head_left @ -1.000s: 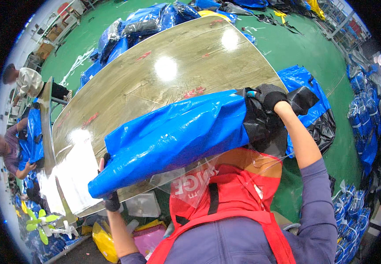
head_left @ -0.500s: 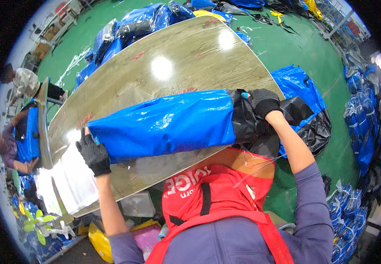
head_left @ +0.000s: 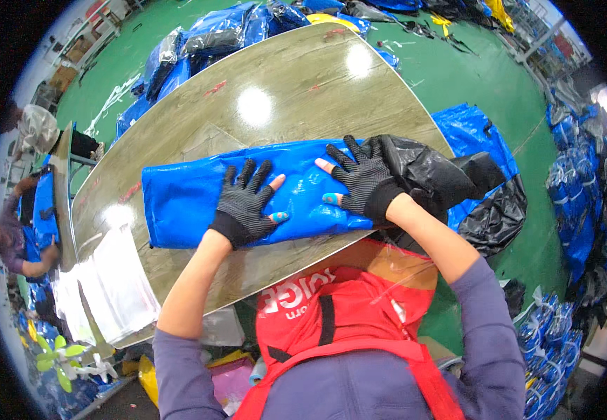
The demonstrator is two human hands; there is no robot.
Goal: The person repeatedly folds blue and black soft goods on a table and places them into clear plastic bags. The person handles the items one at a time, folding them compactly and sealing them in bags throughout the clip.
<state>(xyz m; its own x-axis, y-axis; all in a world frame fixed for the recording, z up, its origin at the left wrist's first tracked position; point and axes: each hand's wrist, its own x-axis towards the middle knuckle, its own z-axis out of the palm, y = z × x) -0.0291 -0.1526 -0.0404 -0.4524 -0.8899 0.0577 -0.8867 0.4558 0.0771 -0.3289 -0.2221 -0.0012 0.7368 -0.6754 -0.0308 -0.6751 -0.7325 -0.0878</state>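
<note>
A long folded blue plastic bag (head_left: 184,210) with a black end (head_left: 429,171) lies across the wood-patterned table (head_left: 303,91). My left hand (head_left: 246,203) presses flat on its middle with the fingers spread. Further right, my right hand (head_left: 363,178) also rests spread on the blue part, close to where the black material begins. Both hands wear dark ribbed gloves with some fingertips bare, and bits of blue tape wrap a finger or thumb. The black end runs past the table's right edge onto more blue and black sheeting (head_left: 482,140).
White sheets (head_left: 118,287) lie at the table's left end. Wrapped blue bundles (head_left: 212,35) are heaped behind it, and tied blue bundles (head_left: 552,343) stand at right. Two people work at another table on the left; one person (head_left: 9,238) handles a blue bag.
Both hands have let go of the bag's ends. The left moved right and the right moved left, onto its top. The bag now lies flatter, its left end squared.
</note>
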